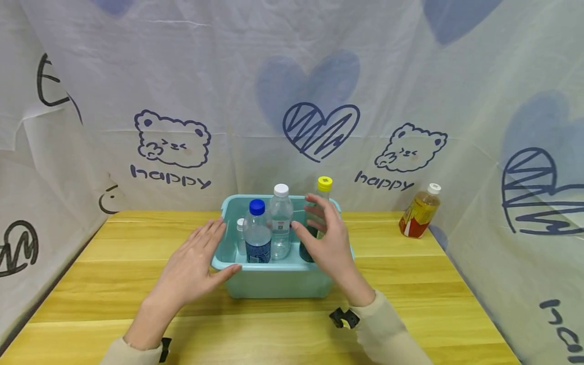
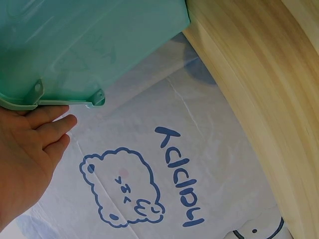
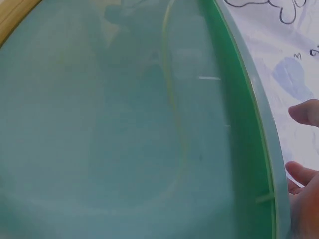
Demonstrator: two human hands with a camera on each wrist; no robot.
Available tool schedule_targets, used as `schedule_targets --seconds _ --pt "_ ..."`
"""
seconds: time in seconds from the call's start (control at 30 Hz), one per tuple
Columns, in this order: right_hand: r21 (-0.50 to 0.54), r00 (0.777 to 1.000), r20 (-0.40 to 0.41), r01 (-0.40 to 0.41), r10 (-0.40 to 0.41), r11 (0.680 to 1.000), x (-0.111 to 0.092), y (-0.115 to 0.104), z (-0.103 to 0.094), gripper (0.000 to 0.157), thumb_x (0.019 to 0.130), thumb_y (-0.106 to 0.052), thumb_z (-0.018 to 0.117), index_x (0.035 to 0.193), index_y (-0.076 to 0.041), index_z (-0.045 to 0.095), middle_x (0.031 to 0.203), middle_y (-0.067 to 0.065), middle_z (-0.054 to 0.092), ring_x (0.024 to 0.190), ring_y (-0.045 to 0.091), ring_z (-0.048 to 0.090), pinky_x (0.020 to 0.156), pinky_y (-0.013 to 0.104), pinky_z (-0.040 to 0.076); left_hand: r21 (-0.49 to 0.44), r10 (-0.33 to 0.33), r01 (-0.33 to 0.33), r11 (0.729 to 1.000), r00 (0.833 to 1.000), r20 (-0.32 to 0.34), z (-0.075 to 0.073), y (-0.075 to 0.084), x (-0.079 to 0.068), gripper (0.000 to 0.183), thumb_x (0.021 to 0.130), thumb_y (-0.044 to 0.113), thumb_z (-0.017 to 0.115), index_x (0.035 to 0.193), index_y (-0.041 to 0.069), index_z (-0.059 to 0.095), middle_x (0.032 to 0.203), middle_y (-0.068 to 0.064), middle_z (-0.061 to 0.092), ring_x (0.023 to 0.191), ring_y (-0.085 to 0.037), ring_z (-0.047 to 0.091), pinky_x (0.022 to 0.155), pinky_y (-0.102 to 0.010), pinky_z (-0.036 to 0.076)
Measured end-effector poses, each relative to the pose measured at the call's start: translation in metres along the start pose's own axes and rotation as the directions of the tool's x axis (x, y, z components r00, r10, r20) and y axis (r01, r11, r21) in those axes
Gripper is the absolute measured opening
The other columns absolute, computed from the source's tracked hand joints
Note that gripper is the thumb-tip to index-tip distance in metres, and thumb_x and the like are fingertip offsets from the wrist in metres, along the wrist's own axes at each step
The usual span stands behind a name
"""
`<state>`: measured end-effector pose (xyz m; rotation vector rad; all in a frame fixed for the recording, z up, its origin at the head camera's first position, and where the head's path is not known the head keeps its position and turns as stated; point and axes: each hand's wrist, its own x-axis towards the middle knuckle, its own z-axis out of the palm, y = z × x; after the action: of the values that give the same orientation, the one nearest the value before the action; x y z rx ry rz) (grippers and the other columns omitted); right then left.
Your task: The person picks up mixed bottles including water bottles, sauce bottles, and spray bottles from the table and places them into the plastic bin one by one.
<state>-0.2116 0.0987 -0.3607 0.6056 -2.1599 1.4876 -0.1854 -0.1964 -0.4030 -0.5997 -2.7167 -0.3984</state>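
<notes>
A light teal plastic basin point(image 1: 279, 284) stands on the table with several bottles upright inside. These include a clear bottle with a blue cap point(image 1: 257, 238), a taller one with a white cap point(image 1: 280, 210), a small white-capped one point(image 1: 241, 235) and a yellow-capped one point(image 1: 325, 184). My left hand point(image 1: 193, 263) is at the basin's left rim, fingers extended and thumb near the front edge. In the left wrist view its fingertips lie right under the rim point(image 2: 65, 103). Over the basin's right side, my right hand point(image 1: 330, 243) has its fingers spread and partly hides the yellow-capped bottle.
A bottle with a yellow and red label point(image 1: 420, 213) and white cap stands at the table's back right. The wooden table point(image 1: 137, 238) meets a white printed cloth point(image 1: 248, 147) behind and at both sides.
</notes>
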Motion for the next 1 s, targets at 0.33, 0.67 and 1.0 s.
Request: schedule_targets --seconds 0.33,0.67,1.0 --pt "0.004 0.987 -0.156 0.026 -0.025 1.0 0.0 0.016 -0.024 0.058 0.096 -0.011 0.075 0.149 -0.007 0.05 0.148 0.006 0.056 0.131 0.025 0.06 0.103 0.042 0.058 0.003 -0.002 0.002 1.0 1.0 0.015 0.0 0.0 0.0 0.098 0.096 0.067 0.059 0.161 -0.001 0.031 0.169 -0.019 0.028 0.153 -0.042 0.03 0.126 -0.055 0.026" --pt "-0.05 0.959 -0.278 0.034 -0.046 0.998 0.003 0.037 -0.046 0.056 0.098 -0.011 0.073 0.149 -0.006 0.05 0.15 0.006 0.056 0.133 0.022 0.06 0.105 0.039 0.055 0.002 -0.003 0.003 1.0 1.0 0.012 -0.002 0.0 0.0 0.098 0.096 0.066 0.06 0.161 -0.001 0.031 0.169 -0.019 0.028 0.153 -0.041 0.03 0.126 -0.056 0.026" --pt "-0.108 0.902 -0.425 0.033 -0.076 0.994 0.007 0.071 -0.07 0.05 0.099 -0.007 0.07 0.146 -0.004 0.054 0.148 0.007 0.058 0.13 0.026 0.061 0.104 0.028 0.055 0.005 -0.001 0.001 1.0 1.0 0.011 -0.001 0.0 0.0 0.098 0.096 0.067 0.059 0.162 -0.001 0.031 0.169 -0.019 0.027 0.153 -0.041 0.03 0.126 -0.055 0.026"
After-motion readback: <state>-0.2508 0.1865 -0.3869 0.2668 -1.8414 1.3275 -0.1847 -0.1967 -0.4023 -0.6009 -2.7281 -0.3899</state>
